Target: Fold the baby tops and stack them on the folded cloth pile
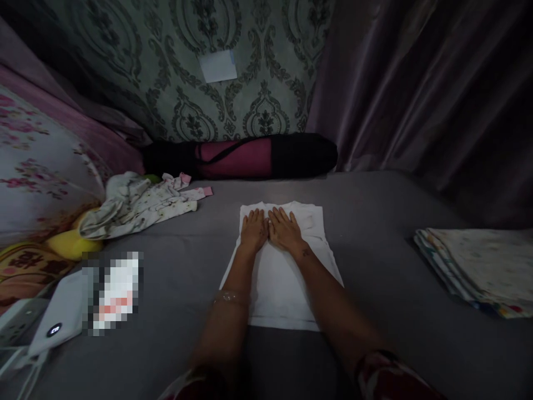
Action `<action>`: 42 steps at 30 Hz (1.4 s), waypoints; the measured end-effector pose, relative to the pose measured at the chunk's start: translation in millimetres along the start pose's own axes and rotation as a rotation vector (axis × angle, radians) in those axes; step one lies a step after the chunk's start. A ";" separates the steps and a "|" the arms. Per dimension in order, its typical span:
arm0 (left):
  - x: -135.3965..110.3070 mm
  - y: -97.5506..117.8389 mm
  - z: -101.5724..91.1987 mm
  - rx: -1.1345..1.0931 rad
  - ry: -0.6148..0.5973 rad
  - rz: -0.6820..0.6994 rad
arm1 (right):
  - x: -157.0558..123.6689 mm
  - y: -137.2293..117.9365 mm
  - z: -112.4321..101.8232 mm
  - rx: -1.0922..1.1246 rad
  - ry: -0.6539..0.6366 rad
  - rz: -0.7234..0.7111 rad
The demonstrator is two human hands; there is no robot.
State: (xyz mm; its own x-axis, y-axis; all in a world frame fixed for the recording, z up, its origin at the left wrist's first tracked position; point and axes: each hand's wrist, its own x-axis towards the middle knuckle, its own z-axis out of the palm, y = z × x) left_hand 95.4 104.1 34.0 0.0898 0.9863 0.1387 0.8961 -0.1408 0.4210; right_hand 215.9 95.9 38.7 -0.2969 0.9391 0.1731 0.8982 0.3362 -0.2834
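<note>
A small white garment, apparently a shirt [283, 289], lies spread flat on the grey bed sheet in front of me. My left hand [254, 229] rests palm down on its upper left part, fingers stretched out. Beside it my right hand [283, 229] presses flat on the upper middle, fingers spread, the thumbs close together. Both forearms cross over the cloth and cover parts of its sides. The hem shows between and below the arms.
A black and maroon long bag [235, 158] lies along the wall. To the left are a crumpled patterned baby garment [141, 203], a yellow plush thing [73, 244] and a white power bank [62, 314] with cables. Folded patterned cloth [478, 266] sits at right, near the curtain [387, 83].
</note>
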 end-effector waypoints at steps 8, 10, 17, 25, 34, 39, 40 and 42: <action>1.0 -4.5 1.0 0.062 -0.004 -0.040 | 1.2 0.7 2.3 0.006 -0.031 0.015; 0.2 -2.6 -1.9 0.073 -0.006 -0.026 | 1.7 0.6 0.2 0.017 -0.038 0.022; -2.0 2.1 -5.6 0.206 0.067 0.047 | 3.6 4.2 2.7 -0.050 0.128 0.288; -0.1 0.9 -1.5 0.287 -0.066 -0.087 | 3.5 9.5 11.2 -0.085 0.059 0.342; -0.9 2.4 -8.7 0.264 0.017 0.020 | 4.0 14.7 3.6 -0.087 0.132 0.363; 2.1 -1.0 -5.4 0.237 -0.052 -0.102 | 3.5 23.4 0.6 -0.105 0.119 0.464; 2.6 -1.6 -4.5 0.234 -0.071 -0.121 | 3.6 24.2 0.8 -0.104 0.097 0.474; 3.3 -2.3 -3.3 0.230 -0.083 -0.132 | 4.1 24.6 1.3 -0.108 0.077 0.477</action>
State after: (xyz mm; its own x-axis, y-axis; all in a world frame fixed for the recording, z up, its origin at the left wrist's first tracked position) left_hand 92.2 107.4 36.4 -0.0078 0.9998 0.0180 0.9767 0.0037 0.2144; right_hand 236.3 108.2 31.1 0.1770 0.9771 0.1177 0.9577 -0.1434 -0.2495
